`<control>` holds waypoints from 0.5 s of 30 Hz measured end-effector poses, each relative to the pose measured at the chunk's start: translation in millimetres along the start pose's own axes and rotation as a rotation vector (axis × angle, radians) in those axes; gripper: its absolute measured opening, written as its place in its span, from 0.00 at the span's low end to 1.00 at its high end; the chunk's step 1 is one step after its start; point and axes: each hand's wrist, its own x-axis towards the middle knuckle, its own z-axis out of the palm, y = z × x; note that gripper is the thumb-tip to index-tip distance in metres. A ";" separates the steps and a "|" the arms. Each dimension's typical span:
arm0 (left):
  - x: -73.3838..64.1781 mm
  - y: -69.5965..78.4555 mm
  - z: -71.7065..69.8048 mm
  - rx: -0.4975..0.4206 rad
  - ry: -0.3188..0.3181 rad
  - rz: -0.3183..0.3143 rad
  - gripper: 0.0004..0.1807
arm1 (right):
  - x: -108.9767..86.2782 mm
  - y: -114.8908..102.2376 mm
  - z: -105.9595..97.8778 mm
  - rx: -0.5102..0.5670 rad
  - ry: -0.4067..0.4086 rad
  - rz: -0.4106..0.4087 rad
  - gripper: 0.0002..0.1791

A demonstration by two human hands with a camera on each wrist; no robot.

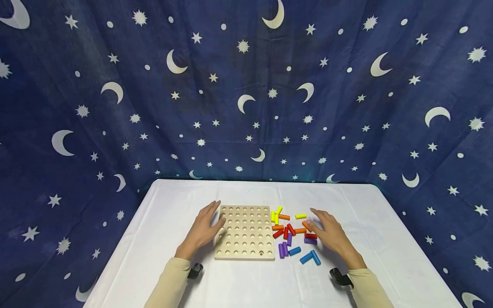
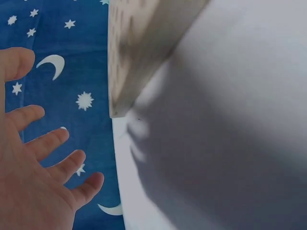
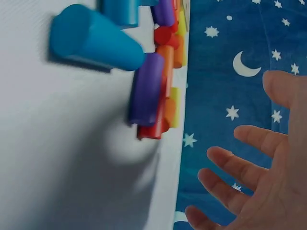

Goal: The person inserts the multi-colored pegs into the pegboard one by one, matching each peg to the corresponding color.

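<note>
A square wooden pegboard (image 1: 243, 231) with rows of round holes lies on the table. My left hand (image 1: 204, 226) is at its left edge, fingers spread and thumb over the rim, holding nothing. Right of the board lie loose pegs: yellow pegs (image 1: 301, 216), orange pegs (image 1: 284, 217), red pegs (image 1: 286, 233), purple pegs (image 1: 281, 251) and blue pegs (image 1: 306, 258). My right hand (image 1: 332, 231) is beside the pegs' right side, fingers apart and nothing in its grasp; its thumb overlaps an orange peg (image 1: 307, 226) in the head view. Both wrist views show spread fingers.
A white cloth covers the table (image 1: 246, 282). Behind it and along both sides hangs a dark blue curtain (image 1: 246, 128) with moons and stars. Black straps with wrist cameras (image 1: 195, 270) sit at both sleeve cuffs.
</note>
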 end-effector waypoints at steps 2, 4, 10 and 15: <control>-2.1 -3.1 1.3 0.001 -0.011 -0.017 0.36 | -0.9 5.2 0.8 0.016 -0.011 0.013 0.34; -3.8 -7.5 3.0 -0.005 -0.018 -0.030 0.36 | -1.6 9.9 2.1 0.024 -0.024 0.030 0.34; -8.4 -23.0 7.9 -0.047 -0.037 -0.038 0.35 | -0.8 18.7 7.1 0.052 -0.027 0.045 0.30; -12.3 -28.7 10.3 -0.077 -0.074 -0.078 0.34 | -0.9 25.1 9.4 0.088 -0.022 0.078 0.25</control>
